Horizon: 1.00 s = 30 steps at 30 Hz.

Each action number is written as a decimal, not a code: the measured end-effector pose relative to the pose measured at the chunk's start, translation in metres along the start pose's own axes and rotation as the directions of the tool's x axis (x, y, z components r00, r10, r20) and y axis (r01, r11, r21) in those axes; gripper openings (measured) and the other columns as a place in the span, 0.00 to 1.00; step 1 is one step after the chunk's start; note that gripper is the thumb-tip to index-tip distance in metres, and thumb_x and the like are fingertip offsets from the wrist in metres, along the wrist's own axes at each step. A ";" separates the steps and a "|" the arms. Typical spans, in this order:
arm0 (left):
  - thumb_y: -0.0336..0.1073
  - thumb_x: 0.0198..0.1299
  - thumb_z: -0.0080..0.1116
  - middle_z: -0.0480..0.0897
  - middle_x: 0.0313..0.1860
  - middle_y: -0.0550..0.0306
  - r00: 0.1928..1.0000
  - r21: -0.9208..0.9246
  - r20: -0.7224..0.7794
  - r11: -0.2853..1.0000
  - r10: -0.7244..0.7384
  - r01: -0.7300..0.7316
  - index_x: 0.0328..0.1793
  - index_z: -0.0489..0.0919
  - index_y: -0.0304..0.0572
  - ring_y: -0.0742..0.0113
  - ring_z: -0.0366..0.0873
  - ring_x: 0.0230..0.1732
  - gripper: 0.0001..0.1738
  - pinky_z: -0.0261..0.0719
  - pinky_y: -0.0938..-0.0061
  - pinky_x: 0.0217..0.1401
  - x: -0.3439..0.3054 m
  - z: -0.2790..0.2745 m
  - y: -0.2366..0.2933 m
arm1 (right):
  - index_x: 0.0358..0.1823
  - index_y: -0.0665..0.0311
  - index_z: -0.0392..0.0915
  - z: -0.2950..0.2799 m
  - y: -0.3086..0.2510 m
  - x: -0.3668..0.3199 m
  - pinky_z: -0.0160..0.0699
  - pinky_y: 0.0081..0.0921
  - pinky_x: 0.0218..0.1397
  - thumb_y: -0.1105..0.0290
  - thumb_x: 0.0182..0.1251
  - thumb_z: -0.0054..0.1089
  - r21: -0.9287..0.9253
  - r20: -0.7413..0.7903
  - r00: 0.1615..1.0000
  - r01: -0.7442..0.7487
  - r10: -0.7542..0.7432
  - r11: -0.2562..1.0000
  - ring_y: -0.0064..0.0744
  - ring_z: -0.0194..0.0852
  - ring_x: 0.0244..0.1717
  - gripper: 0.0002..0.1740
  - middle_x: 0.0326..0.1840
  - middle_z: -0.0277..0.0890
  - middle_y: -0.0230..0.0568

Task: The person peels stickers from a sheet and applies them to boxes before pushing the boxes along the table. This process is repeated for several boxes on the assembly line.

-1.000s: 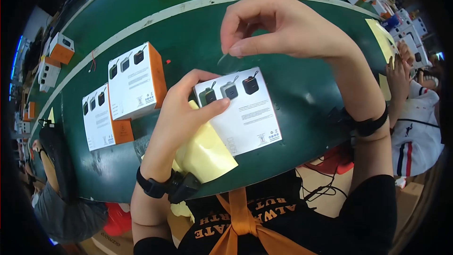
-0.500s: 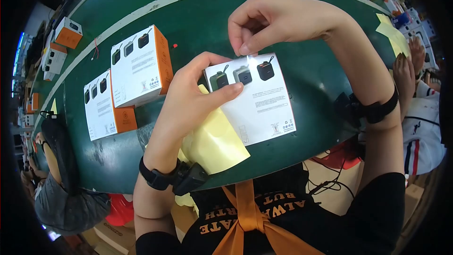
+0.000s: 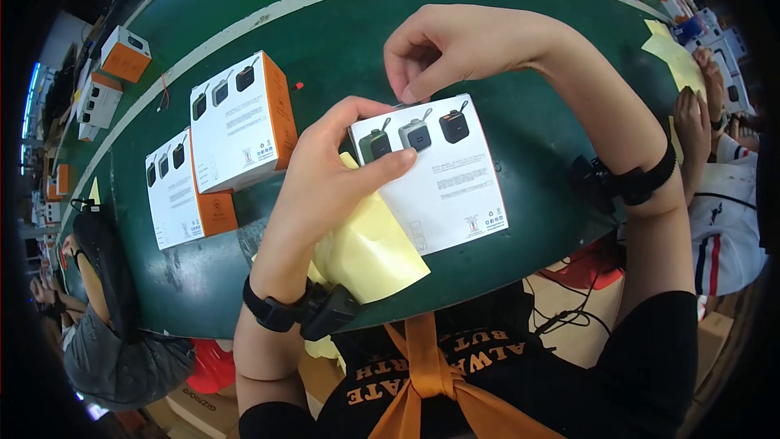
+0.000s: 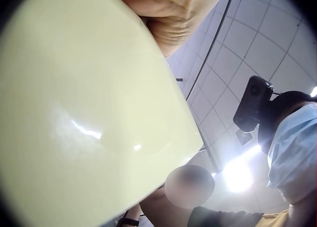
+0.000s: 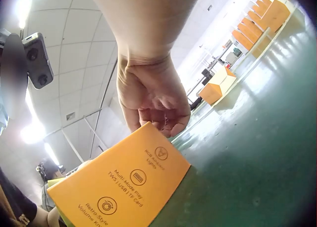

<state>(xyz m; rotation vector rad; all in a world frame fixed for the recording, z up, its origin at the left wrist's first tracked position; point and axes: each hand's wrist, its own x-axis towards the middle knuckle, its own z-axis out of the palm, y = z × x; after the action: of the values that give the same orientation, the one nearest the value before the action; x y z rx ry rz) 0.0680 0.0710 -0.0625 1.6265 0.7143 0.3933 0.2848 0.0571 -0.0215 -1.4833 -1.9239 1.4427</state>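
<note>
In the head view my left hand [image 3: 325, 167] grips a white speaker box [image 3: 459, 195], thumb across its printed face and fingers round the far left edge. A glossy yellow sheet [image 3: 374, 256] hangs from under that palm, over the box's lower left corner; it fills much of the left wrist view. My right hand [image 3: 467, 45] bends down to the box's top edge, thumb and forefinger pinching a small clear sticker that is mostly hidden by the fingertips. The right wrist view shows the box's orange side [image 5: 124, 177] below the curled fingers.
Two more speaker boxes, one [image 3: 236, 126] overlapping the other [image 3: 171, 195], stand to the left on the green table [image 3: 561, 154]. A red scrap [image 3: 298, 85] lies behind them. Another person's hands [image 3: 695, 114] are at the right, near yellow sheets [image 3: 674, 57].
The right hand has come down onto the box's top edge with the clear sticker, which hung in the air above it a second ago. The left hand keeps its hold on the box.
</note>
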 end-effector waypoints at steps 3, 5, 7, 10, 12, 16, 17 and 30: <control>0.33 0.50 0.70 0.80 0.37 0.61 1.000 0.002 -0.007 1.000 -0.008 0.008 0.48 0.76 0.38 0.77 0.75 0.40 0.20 0.73 0.80 0.43 -0.001 0.000 0.000 | 0.30 0.70 0.79 0.001 -0.001 0.000 0.67 0.18 0.32 0.71 0.51 0.61 -0.038 -0.022 0.999 -0.038 0.037 0.999 0.20 0.72 0.29 0.09 0.25 0.77 0.35; 0.33 0.50 0.70 0.80 0.36 0.61 1.000 -0.012 -0.009 1.000 -0.015 0.015 0.48 0.76 0.38 0.77 0.75 0.40 0.20 0.73 0.80 0.43 -0.001 0.001 0.000 | 0.30 0.68 0.78 0.003 0.000 0.001 0.67 0.18 0.31 0.69 0.57 0.62 -0.058 -0.027 0.999 -0.048 0.047 0.997 0.17 0.71 0.27 0.08 0.25 0.76 0.31; 0.34 0.50 0.70 0.80 0.36 0.61 1.000 -0.027 -0.013 0.999 -0.024 0.024 0.48 0.76 0.37 0.77 0.75 0.40 0.21 0.73 0.80 0.42 0.000 0.002 -0.002 | 0.30 0.68 0.78 0.001 0.001 0.004 0.67 0.19 0.31 0.69 0.56 0.62 -0.050 0.000 0.998 -0.063 0.064 0.997 0.19 0.72 0.28 0.08 0.24 0.76 0.33; 0.34 0.50 0.71 0.80 0.36 0.61 1.000 -0.046 -0.020 0.999 -0.025 0.024 0.47 0.75 0.37 0.77 0.75 0.40 0.20 0.72 0.80 0.42 -0.001 0.002 -0.002 | 0.30 0.69 0.77 0.004 0.006 0.006 0.69 0.23 0.31 0.68 0.54 0.63 -0.266 -0.017 0.998 -0.063 0.060 0.962 0.22 0.74 0.29 0.10 0.24 0.76 0.35; 0.34 0.49 0.71 0.79 0.37 0.61 0.998 -0.053 -0.011 0.996 -0.069 0.069 0.47 0.75 0.37 0.77 0.74 0.40 0.21 0.72 0.80 0.42 -0.002 0.001 0.000 | 0.30 0.69 0.77 0.006 0.006 0.006 0.69 0.25 0.31 0.67 0.54 0.64 -0.478 -0.061 0.998 -0.059 0.033 0.876 0.24 0.74 0.29 0.11 0.24 0.76 0.36; 0.35 0.48 0.71 0.79 0.37 0.61 0.999 0.103 -0.032 0.995 0.012 -0.009 0.48 0.75 0.37 0.75 0.74 0.41 0.23 0.71 0.79 0.44 0.000 -0.002 -0.006 | 0.31 0.67 0.75 0.015 -0.002 -0.002 0.68 0.25 0.30 0.65 0.61 0.58 -0.174 -0.287 0.952 0.058 -0.107 0.983 0.27 0.70 0.28 0.10 0.26 0.74 0.40; 0.34 0.48 0.71 0.79 0.40 0.60 0.999 0.076 -0.032 0.997 0.019 -0.017 0.49 0.75 0.37 0.73 0.74 0.43 0.23 0.72 0.78 0.46 0.000 -0.003 -0.009 | 0.30 0.66 0.75 0.033 0.005 -0.002 0.68 0.26 0.33 0.64 0.62 0.58 -0.130 -0.322 0.941 0.065 -0.104 0.989 0.28 0.71 0.30 0.11 0.27 0.75 0.40; 0.31 0.67 0.47 0.82 0.37 0.55 0.837 0.000 -0.421 0.923 0.350 -0.386 0.37 0.74 0.38 0.79 0.68 0.26 0.07 0.67 0.84 0.28 -0.045 -0.050 0.023 | 0.70 0.62 0.55 0.074 0.012 -0.046 0.55 0.57 0.67 0.50 0.36 0.74 -0.834 -0.221 0.843 0.098 -0.491 0.543 0.59 0.45 0.74 0.58 0.72 0.49 0.61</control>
<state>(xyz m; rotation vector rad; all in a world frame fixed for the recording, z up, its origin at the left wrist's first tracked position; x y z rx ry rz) 0.0081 0.0789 -0.0239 1.6143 0.6803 1.0634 0.2557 -0.0207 -0.0503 -1.4625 -2.4623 -0.0367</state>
